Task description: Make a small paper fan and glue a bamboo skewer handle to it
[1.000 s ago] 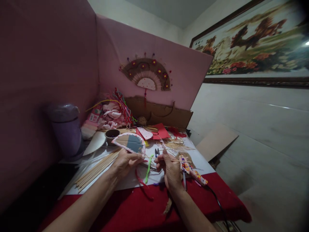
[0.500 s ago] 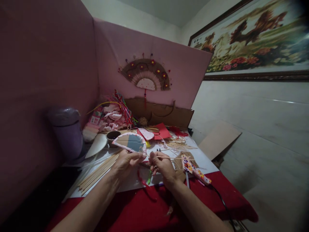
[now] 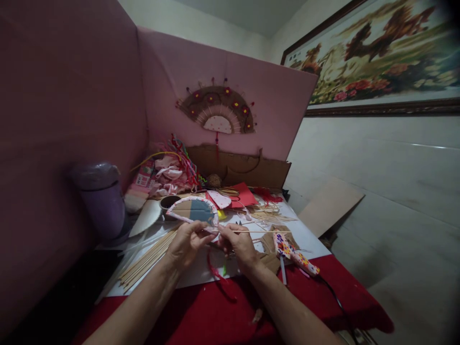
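My left hand (image 3: 190,239) pinches the lower right corner of a half-round cardboard piece (image 3: 192,208), brown and blue-grey with a pale wrapped rim. In my right hand (image 3: 239,244) is a thin bamboo stick (image 3: 268,232), held near its left end and pointing right. That end meets the corner of the cardboard piece, between the fingertips of both hands; fingers hide the exact contact. To the right lies a flower-patterned glue gun (image 3: 294,256) with a glue stick and a black cord. A bundle of bamboo sticks (image 3: 149,261) lies left of my left hand.
A finished-looking brown fan (image 3: 217,108) hangs on the pink board behind. At the back are a heap of pink cloth and ribbons (image 3: 172,172), red paper (image 3: 244,195) and a brown bowl (image 3: 166,205). A purple bin (image 3: 102,201) stands left. Red ribbon (image 3: 219,278) lies in front.
My right hand has moved slightly left, bringing the stick's end to the cardboard piece's corner. My left hand keeps its hold. The view has shifted slightly.
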The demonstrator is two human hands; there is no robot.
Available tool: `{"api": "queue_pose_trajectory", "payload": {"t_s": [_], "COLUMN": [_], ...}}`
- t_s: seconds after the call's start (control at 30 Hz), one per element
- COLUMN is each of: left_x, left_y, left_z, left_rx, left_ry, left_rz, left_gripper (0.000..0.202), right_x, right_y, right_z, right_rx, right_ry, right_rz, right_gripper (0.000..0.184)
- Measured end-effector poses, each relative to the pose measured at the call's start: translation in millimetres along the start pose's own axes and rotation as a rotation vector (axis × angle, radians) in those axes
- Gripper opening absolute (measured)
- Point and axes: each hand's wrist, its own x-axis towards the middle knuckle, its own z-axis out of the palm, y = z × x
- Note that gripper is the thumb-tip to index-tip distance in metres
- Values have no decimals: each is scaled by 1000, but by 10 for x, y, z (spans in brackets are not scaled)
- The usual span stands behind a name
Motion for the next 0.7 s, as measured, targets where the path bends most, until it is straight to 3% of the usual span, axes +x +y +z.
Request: {"api": "queue_pose_trajectory", "payload": {"t_s": [0.3, 0.57, 0.7], "left_x": [1, 27, 18], "left_y": [-15, 7, 24], "left_z": [-6, 8, 38], "left_rx": [21, -36, -27], "left_ry": [-65, 28, 35], "left_rz": [-13, -77, -71], "left_gripper": [10, 4, 14], "right_x": [1, 9, 0], "right_y": [5, 7, 13], "right_z": [-9, -9, -9], "right_rx": [12, 47, 81], "right_ry": [4, -8, -15], "right_rz": [1, 14, 37], "right_gripper": [35, 34, 34]}}
